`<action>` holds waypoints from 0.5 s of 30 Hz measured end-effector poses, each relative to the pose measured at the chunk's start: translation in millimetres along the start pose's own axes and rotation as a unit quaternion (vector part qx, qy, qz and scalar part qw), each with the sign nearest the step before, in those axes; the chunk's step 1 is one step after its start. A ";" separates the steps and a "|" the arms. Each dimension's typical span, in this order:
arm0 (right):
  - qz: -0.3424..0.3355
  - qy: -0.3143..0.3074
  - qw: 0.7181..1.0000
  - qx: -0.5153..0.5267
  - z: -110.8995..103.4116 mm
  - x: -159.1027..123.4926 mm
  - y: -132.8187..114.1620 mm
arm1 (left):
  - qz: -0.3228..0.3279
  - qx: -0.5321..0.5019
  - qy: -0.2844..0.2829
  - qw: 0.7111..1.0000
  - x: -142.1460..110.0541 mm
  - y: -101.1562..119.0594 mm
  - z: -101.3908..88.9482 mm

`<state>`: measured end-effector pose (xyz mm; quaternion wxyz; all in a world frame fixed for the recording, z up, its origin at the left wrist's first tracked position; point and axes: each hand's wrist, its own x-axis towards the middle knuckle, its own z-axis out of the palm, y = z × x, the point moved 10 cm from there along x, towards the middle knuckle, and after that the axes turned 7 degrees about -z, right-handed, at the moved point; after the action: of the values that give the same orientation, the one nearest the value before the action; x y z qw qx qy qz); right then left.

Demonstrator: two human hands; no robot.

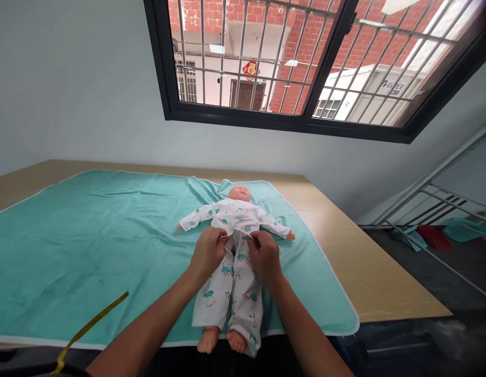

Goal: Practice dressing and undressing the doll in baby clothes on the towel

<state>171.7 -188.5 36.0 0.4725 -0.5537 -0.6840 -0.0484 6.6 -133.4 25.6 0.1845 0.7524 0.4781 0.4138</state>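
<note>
A baby doll (239,193) lies on its back on a teal blanket (109,251), arms spread and bare feet toward me. It wears a white printed top (243,213) and white printed trousers (243,288). At its waist, my left hand (209,251) is closed in a pinch on a thin white tie string (224,237). Opposite it, my right hand (265,255) pinches another white tie string (243,232). Both strings run toward the middle of the waist. Between the hands there is a small dark gap in the clothing. My fingertips are partly hidden.
The blanket covers much of a wooden table (345,262), whose right edge is exposed. A yellow strap (91,320) sticks up at the lower left. Behind stands a wall with a barred window (243,115). A metal bed frame (443,193) is at the right.
</note>
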 end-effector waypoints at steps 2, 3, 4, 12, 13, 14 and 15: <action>-0.051 -0.025 0.998 0.005 6.0 0.9 -16.0 | 0.018 0.020 0.001 1.000 -0.7 15.8 2.9; -0.084 -0.059 0.995 0.011 11.3 1.0 -25.3 | 0.031 0.034 -0.011 0.999 -1.5 23.2 6.4; -0.110 -0.105 0.988 0.024 17.2 0.4 -32.6 | 0.046 0.045 -0.036 0.997 -2.5 28.9 11.2; 0.050 -0.074 0.995 -0.037 -3.3 50.0 62.5 | -0.035 0.127 -0.005 0.991 49.8 -43.9 -26.2; 0.052 -0.119 0.988 -0.079 8.1 56.5 77.7 | -0.057 0.182 -0.024 0.981 57.3 -60.3 -23.4; 0.049 -0.184 0.976 -0.102 24.2 59.9 91.6 | -0.078 0.222 -0.055 0.970 62.6 -76.0 -17.7; 0.045 -0.246 0.962 -0.107 39.9 60.6 103.6 | -0.098 0.240 -0.088 0.962 65.8 -90.0 -11.1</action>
<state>234.9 -82.2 9.2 0.2295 -0.6259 -0.7445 0.0372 -40.1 -34.6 0.9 0.0792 0.7579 0.6164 0.1985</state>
